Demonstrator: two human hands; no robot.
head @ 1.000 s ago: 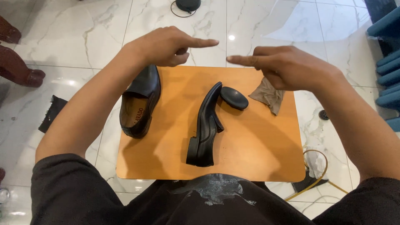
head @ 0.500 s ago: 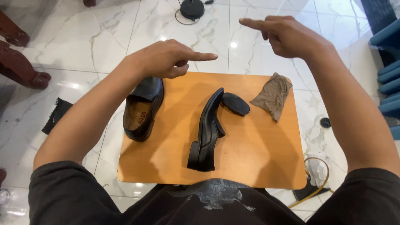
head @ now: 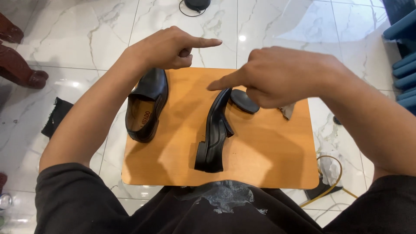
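Two black leather shoes lie on a small orange wooden board [head: 268, 151] in front of me. One shoe [head: 145, 106] stands upright at the left, its opening showing. The other shoe [head: 214, 130] lies on its side in the middle. A round black tin [head: 242, 100] sits beside its toe. My left hand [head: 171, 47] hovers above the board's far left corner, index finger pointing right, holding nothing. My right hand [head: 281, 76] hangs over the tin, index finger pointing left, and hides most of a brownish cloth [head: 287, 112].
The board rests above a white marble floor [head: 86, 34]. A dark cloth scrap [head: 56, 116] lies on the floor at the left. A yellow cable [head: 333, 180] runs at the right. Blue cushions [head: 405, 47] stand far right, dark red furniture legs [head: 19, 65] far left, and a black round object [head: 197, 4] far ahead.
My right hand swung up and away to the far right, then came back down over the tin, covering the cloth. My left hand stayed pointing right.
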